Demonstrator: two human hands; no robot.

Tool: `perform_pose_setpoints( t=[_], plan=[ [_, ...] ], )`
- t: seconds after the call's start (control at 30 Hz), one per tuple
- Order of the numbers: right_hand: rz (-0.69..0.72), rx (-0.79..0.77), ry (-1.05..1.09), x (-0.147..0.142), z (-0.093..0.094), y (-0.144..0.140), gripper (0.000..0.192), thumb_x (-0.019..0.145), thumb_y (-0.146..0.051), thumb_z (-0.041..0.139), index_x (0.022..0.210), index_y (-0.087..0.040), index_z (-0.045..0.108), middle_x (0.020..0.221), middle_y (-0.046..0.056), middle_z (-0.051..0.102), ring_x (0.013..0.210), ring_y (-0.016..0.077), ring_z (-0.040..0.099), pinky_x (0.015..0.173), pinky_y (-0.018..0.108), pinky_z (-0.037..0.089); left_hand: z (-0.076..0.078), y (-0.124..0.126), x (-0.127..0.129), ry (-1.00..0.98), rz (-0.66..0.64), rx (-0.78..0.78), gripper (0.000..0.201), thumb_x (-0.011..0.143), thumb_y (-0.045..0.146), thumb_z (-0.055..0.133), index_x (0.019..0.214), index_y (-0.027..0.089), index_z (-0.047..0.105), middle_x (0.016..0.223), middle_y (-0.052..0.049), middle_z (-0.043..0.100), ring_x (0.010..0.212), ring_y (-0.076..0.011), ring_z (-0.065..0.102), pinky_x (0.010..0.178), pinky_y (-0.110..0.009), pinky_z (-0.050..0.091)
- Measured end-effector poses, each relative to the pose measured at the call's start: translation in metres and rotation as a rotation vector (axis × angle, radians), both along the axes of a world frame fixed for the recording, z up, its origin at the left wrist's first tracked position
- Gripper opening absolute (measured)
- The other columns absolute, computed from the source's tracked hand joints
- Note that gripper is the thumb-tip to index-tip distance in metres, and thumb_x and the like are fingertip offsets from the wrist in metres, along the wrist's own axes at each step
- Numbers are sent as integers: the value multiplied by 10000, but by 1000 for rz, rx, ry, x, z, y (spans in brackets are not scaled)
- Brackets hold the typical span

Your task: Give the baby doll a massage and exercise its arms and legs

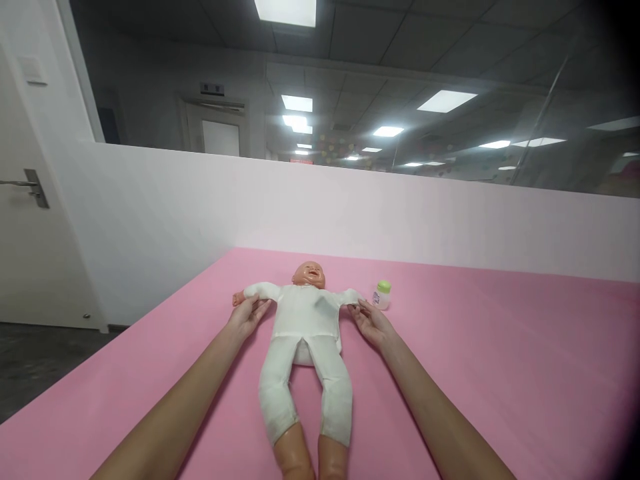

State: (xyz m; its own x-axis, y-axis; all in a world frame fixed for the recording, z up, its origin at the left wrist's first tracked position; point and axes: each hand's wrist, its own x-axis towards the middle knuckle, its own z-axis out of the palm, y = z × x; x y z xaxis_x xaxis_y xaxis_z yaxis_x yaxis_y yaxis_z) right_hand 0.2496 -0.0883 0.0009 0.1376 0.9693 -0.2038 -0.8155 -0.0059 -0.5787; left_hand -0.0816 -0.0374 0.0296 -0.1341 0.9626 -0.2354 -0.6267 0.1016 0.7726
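Note:
A baby doll (307, 320) in a white cloth body lies on its back on the pink tabletop, with its head at the far end and its arms spread. My left hand (249, 315) is at the doll's arm on the left, thumb above and fingers underneath, lightly closed on it. On the other side, my right hand (370, 323) pinches the end of the doll's other arm, hiding the doll's hand there. A small jar (383, 296) with a green lid stands upright just beyond my right hand, close to its fingers.
The pink table (475, 347) meets a low white wall (350, 207) at the back, with glass above it. At the left, past the table's edge, are a door (35, 253) with a metal handle and a dark floor (45, 353).

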Motion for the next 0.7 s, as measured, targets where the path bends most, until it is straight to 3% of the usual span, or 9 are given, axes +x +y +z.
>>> perform_pose_setpoints(
  t=[0.23,0.33,0.43,0.53,0.63,0.7],
  plan=[
    [-12,-15,-73,2,-1,0,108,948,-73,602,953,-181,598,829,39,724,784,149,759,697,187,655,5,-5,0,39,-48,-30,179,951,-27,527,926,117,631,807,-75,721,749,-156,738,738,-233,649],
    [43,-24,-186,7,1,-4,27,964,-180,627,961,-154,623,803,73,737,733,181,764,613,205,644,3,-3,-4,106,-90,1,169,920,-37,555,900,98,655,844,-100,748,797,-177,754,756,-242,648],
    [166,-83,-430,9,3,-8,279,997,-372,582,987,-101,650,782,149,751,651,208,753,485,211,591,3,-4,-10,220,-150,18,103,903,25,598,874,79,680,872,-142,768,831,-207,766,792,-264,645],
    [157,-144,-655,6,4,-11,369,959,-443,606,1053,-87,638,696,149,733,531,200,709,405,211,527,7,-8,-15,503,-296,-16,180,895,234,659,842,69,711,840,-177,771,742,-233,761,727,-291,644],
    [42,-137,-811,0,2,-12,430,913,-379,640,1249,-129,546,582,49,683,396,178,620,344,217,463,14,-16,-14,861,-430,-49,350,851,424,663,813,83,731,770,-172,761,636,-239,729,601,-304,603],
    [-8,-117,-857,-2,-1,-11,500,888,-340,646,1330,-168,487,549,7,659,378,183,606,337,221,452,23,-25,-12,1052,-443,24,397,831,485,646,769,101,726,703,-142,739,583,-217,688,539,-278,539]
  ],
)
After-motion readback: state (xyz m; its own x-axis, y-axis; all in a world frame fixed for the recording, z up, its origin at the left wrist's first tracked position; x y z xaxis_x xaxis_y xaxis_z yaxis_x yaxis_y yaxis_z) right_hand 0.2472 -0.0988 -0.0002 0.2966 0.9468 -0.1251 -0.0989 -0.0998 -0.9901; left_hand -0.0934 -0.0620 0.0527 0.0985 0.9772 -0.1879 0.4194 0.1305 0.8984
